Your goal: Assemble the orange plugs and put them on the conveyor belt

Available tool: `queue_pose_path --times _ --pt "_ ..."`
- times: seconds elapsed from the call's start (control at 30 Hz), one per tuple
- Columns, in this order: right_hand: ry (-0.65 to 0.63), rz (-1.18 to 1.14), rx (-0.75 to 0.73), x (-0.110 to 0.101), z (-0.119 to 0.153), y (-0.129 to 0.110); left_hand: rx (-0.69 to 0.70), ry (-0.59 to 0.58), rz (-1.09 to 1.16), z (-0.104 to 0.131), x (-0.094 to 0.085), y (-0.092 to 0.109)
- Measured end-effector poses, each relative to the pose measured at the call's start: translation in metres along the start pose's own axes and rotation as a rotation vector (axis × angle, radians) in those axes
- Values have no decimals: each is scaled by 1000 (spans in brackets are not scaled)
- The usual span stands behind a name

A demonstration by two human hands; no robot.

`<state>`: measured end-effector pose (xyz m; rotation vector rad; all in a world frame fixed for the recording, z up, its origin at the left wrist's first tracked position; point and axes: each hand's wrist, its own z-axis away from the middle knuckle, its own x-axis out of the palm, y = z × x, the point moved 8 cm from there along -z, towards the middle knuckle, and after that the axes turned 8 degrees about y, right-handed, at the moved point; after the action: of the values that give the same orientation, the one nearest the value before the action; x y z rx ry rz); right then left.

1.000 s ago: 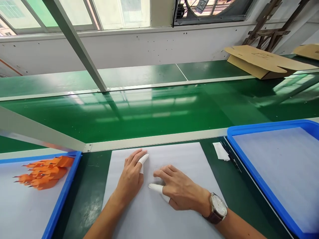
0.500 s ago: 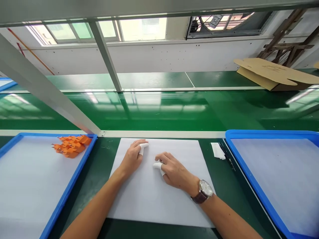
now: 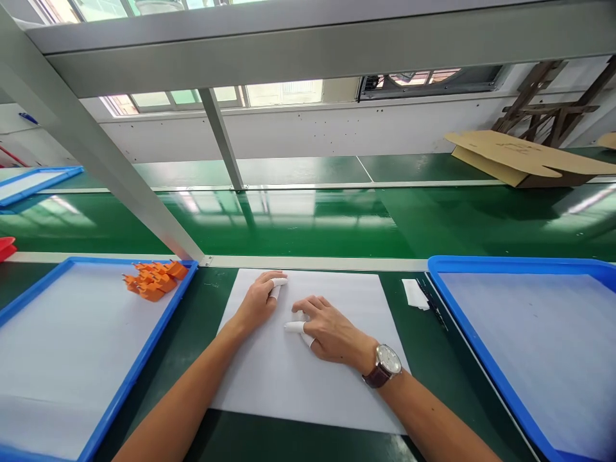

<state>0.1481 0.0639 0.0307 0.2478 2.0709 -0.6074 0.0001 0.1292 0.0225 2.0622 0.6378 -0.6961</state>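
A large white sheet of paper (image 3: 308, 385) lies on the dark green bench in front of me. My left hand (image 3: 260, 300) rests on its upper left part, fingers stretched forward and nothing held. White finger covers (image 3: 279, 282) are on its thumb and index finger side. To the right and slightly nearer, my right hand (image 3: 330, 330) is over the middle of the sheet with its fingers apart and slightly bent, holding nothing. It also wears white finger covers (image 3: 294, 327). A wristwatch (image 3: 384, 366) with a brown strap is on my right wrist.
At left, a blue-rimmed tray (image 3: 139, 367) holds a cluster of orange pieces (image 3: 154, 280). Another blue-rimmed tray (image 3: 481, 372) stands at right, beside a white scrap (image 3: 414, 294) and black pen-like tools (image 3: 434, 305). A metal post (image 3: 139, 199) rises behind the left tray; cardboard (image 3: 524, 154) lies beyond.
The camera view has tilted and shifted a little, so more of the overhead beam shows. My right hand has moved slightly left, towards my left hand, which stays in place.
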Motion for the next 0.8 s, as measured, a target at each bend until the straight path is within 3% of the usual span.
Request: queue_pose_path --times 0.23,0.47,0.57,0.67,0.8 --pt "4 -2 78 4 1 7 79 -44 -106 5 5 8" --pt "-63 13 -10 1 -2 -9 109 -80 -194 8 8 12" --pt "9 38 51 1 -2 -3 118 -66 -196 8 7 12" --pt "163 37 116 0 0 11 117 -67 -203 9 6 12" --pt "287 -20 121 -1 4 23 126 -89 -219 10 8 12"
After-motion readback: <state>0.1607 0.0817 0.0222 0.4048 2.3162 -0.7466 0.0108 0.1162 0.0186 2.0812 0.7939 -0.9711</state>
